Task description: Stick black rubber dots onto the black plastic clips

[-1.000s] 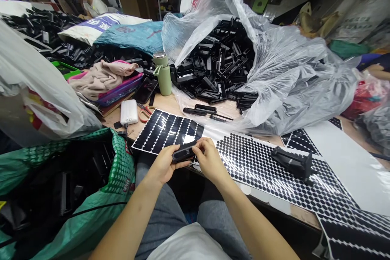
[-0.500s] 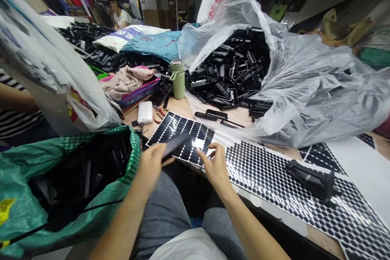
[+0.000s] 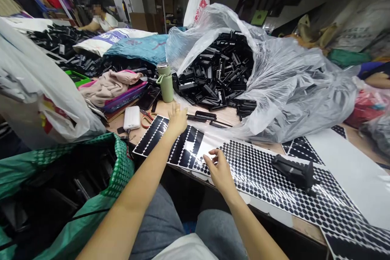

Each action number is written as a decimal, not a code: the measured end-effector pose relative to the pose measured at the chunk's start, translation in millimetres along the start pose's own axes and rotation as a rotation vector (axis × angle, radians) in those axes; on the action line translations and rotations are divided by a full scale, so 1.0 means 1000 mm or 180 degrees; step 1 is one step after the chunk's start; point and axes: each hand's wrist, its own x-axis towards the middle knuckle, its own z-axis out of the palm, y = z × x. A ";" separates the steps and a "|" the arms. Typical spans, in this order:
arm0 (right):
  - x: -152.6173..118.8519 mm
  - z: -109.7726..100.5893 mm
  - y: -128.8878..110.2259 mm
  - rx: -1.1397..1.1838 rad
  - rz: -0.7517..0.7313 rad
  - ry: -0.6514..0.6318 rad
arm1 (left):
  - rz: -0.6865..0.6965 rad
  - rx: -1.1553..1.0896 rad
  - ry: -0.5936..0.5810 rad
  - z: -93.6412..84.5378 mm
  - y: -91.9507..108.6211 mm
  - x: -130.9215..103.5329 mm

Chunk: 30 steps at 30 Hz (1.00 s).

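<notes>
My left hand (image 3: pixel 177 118) reaches over the far edge of a sheet of black stickers (image 3: pixel 155 132), its slightly blurred fingers stretched out and holding nothing that I can see. Several narrow black plastic parts (image 3: pixel 201 116) lie just beyond it, near the fingertips. My right hand (image 3: pixel 221 172) hovers low over the near edge of a sheet of round black dot stickers (image 3: pixel 250 162). Its thumb and forefinger are curved with a small gap between them, and no object shows there. A bare white patch of backing (image 3: pixel 210 143) is beside its fingertips.
A clear plastic bag (image 3: pixel 283 85) spills black parts behind the sheets. A green bottle (image 3: pixel 166 85), white power bank (image 3: pixel 132 118) and orange-handled scissors (image 3: pixel 146 120) stand left. A black device (image 3: pixel 294 172) sits on the dot sheet. A green bag (image 3: pixel 118 162) holds black parts at left.
My left hand has let go of the dark flat part and moved forward over the sheet. My right hand stays near the sheet's near edge. The view has shifted to the right.
</notes>
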 end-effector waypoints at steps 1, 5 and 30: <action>0.004 -0.001 0.004 -0.0114 -0.0013 -0.0025 | 0.0034 0.0059 -0.0081 0.015 0.000 0.018; 0.028 0.012 0.011 -0.0593 -0.0215 -0.0134 | 0.0091 0.0057 -0.0131 0.037 -0.010 0.042; 0.024 0.000 -0.047 0.0118 -0.0478 -0.0678 | -0.2218 -0.3521 -0.0572 -0.047 -0.020 -0.110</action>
